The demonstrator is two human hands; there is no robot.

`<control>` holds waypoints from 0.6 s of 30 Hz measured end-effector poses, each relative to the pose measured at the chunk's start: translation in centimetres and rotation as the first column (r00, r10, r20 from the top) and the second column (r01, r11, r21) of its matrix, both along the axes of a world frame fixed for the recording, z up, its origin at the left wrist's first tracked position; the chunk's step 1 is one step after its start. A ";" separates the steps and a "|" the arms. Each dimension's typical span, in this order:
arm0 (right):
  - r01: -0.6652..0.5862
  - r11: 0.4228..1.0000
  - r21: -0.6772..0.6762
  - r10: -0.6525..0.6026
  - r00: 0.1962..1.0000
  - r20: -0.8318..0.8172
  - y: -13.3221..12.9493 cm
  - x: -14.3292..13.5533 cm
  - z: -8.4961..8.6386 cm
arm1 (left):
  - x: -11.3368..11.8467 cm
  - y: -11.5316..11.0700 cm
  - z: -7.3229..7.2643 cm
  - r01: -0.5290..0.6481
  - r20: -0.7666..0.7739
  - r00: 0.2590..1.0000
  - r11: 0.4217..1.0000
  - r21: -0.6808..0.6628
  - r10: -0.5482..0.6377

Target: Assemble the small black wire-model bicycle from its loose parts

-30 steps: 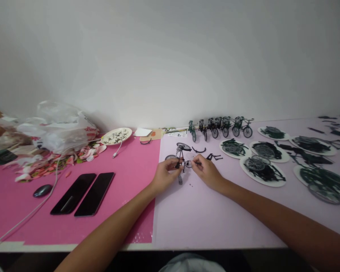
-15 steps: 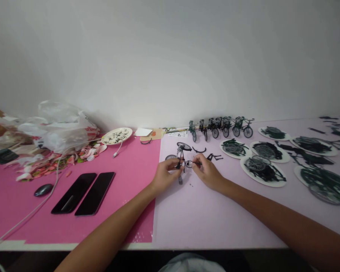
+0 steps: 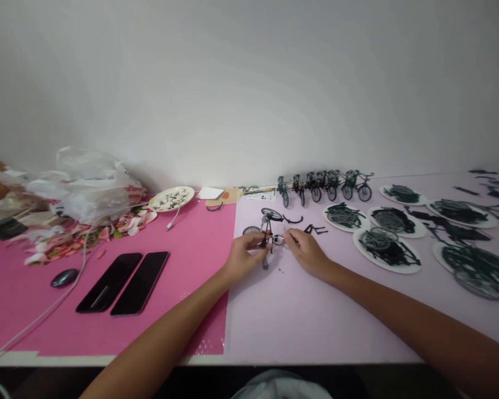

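My left hand point(image 3: 246, 255) is closed around the frame of a black model bicycle point(image 3: 266, 226), which is tilted with its wheels sticking out past the fingers. A small dark ring-shaped part point(image 3: 278, 240) shows between my two hands, close to the bicycle's frame. At that ring's right side, my right hand point(image 3: 303, 249) is pinched together; what sits between its fingertips is too small to make out. Beyond the fingers lie a curved black strip point(image 3: 293, 219) and a small black forked part point(image 3: 315, 229). Tiny dark bits point(image 3: 280, 271) rest on the table below the hands.
Several assembled model bicycles point(image 3: 331, 185) stand along the wall. White plates point(image 3: 386, 266) of bicycle parts cover the right side. To the left are two phones point(image 3: 139, 284), a mouse point(image 3: 64, 277), a cable point(image 3: 83, 260), plastic bags point(image 3: 91, 188) and a cream plate point(image 3: 171, 198).
My right hand has shifted very slightly at the ring-shaped part, its fingertips still pinched. My left hand keeps the bicycle in nearly the same place.
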State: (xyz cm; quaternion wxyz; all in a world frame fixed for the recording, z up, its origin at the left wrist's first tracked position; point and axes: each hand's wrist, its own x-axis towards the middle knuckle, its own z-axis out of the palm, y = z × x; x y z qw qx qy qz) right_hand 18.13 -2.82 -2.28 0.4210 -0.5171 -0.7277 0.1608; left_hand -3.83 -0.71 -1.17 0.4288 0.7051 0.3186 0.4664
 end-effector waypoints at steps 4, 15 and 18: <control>-0.014 1.000 -0.007 0.013 0.997 -0.070 -0.2 -0.2 0.0 | 0.1 -0.1 0.2 -0.017 0.007 1.000 1.000 -0.015 0.017; 0.015 1.000 0.004 -0.015 1.000 -0.006 0.1 0.0 0.0 | 0.1 -0.1 0.3 -0.013 0.026 1.000 1.000 -0.024 0.014; 0.015 1.000 0.024 -0.015 1.000 -0.014 0.1 0.0 0.0 | 0.2 -0.1 0.3 -0.014 0.032 0.999 1.000 -0.026 0.015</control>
